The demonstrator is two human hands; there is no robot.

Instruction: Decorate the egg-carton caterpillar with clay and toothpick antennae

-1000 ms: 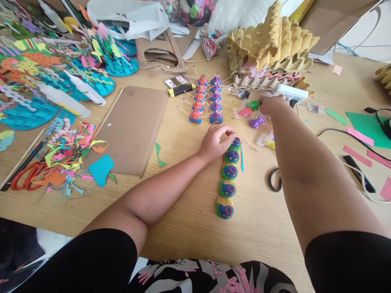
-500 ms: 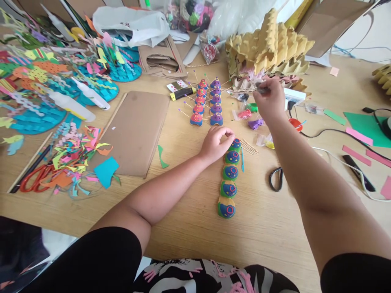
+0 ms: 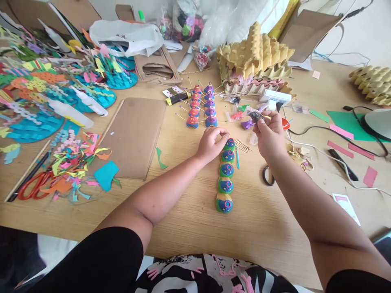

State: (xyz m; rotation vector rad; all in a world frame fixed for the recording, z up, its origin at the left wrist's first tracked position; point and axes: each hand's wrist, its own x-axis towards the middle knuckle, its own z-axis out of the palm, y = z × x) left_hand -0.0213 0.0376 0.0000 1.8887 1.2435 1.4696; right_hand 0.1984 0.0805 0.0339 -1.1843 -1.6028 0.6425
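A row of green and blue painted egg-carton bumps (image 3: pixel 227 169) with red rings lies lengthwise in front of me. At its far end my left hand (image 3: pixel 211 143) is closed, thumb and forefinger pinched together; whatever is between them is too small to make out. My right hand (image 3: pixel 270 132) grips a small clear bag with dark contents (image 3: pixel 255 116), held up off the table. Thin wooden toothpicks (image 3: pixel 242 145) and a blue modelling tool (image 3: pixel 237 158) lie beside the row. Farther back stand a red row (image 3: pixel 193 110) and a purple row (image 3: pixel 210 106), with pins sticking out.
Yellow egg trays (image 3: pixel 256 57) are stacked at the back. On the left are a cardboard sheet (image 3: pixel 131 138), paper scraps (image 3: pixel 73 158), orange-handled scissors (image 3: pixel 33 186) and glue bottles (image 3: pixel 70 112). Cables (image 3: pixel 336 160) cross the right side, near black-handled scissors (image 3: pixel 269 176).
My right hand has come back from near the egg trays toward me, bringing the small dark bag. My left hand stays at the row's far end. The view has shifted slightly.
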